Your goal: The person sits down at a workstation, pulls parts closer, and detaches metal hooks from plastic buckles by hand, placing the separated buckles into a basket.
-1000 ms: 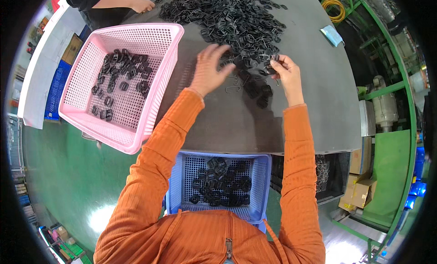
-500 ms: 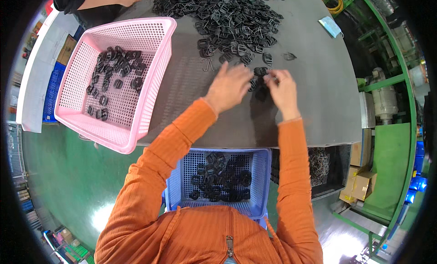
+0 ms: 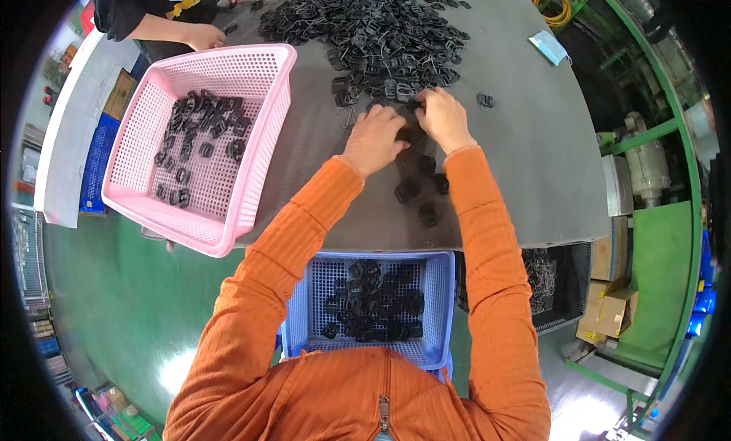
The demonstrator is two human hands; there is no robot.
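Note:
A heap of small black plastic buckles [image 3: 388, 38] covers the far middle of the grey table. At its near edge my right hand [image 3: 444, 120] has its fingertips closed on a black buckle [image 3: 415, 106], mostly hidden by the fingers. Just left of it, my left hand [image 3: 373, 140] rests low over the table, fingers bent and thumb apart, with nothing visible in it. Several loose buckles [image 3: 407, 190] lie between my forearms. Thin wire hooks [image 3: 346, 117] lie left of my left hand, and a single buckle [image 3: 485, 100] sits off to the right.
A pink perforated basket [image 3: 263, 144] with buckles stands at the left. Below the table edge is a blue basket [image 3: 449, 304] with more buckles. A co-worker's hand [image 3: 205, 37] is at the far left. A face mask [image 3: 549, 47] lies at the right.
My right hand has moved forward and left to the heap's edge. My left hand has drawn in its fingers. Several buckles now lie nearer me on the table. The co-worker's hands have moved.

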